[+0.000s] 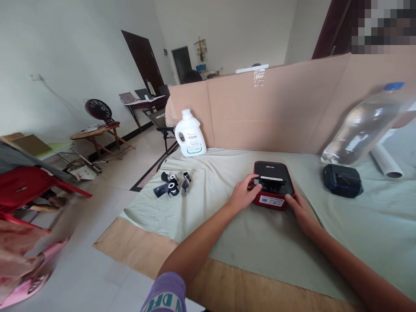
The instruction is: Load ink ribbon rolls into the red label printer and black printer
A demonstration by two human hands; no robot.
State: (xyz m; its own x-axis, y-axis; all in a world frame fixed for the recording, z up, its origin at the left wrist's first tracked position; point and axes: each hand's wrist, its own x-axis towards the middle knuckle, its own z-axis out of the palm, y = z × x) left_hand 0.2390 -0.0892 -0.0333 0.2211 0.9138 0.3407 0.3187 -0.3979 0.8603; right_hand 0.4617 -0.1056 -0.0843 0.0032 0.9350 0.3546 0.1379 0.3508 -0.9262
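A black and red label printer (pixel 270 170) lies on the green cloth before me, a white strip across its top and a barcode sticker on its front. My left hand (pixel 242 193) is closed on its left side, the fingertips over the top edge by the white strip. Along the right front corner, my right hand (pixel 299 210) grips the casing, with the thumb near the top edge; its other fingers are mostly hidden. To the left are several small black and white rolls (pixel 173 189), some with dark film hanging loose.
A white detergent jug (pixel 191 136) stands at the cloth's back left, before a cardboard screen (pixel 260 112). On the right are a dark case (pixel 342 180), a large clear bottle (pixel 362 128) and a white tube (pixel 386 160). The table's wooden edge (pixel 136 245) shows in front.
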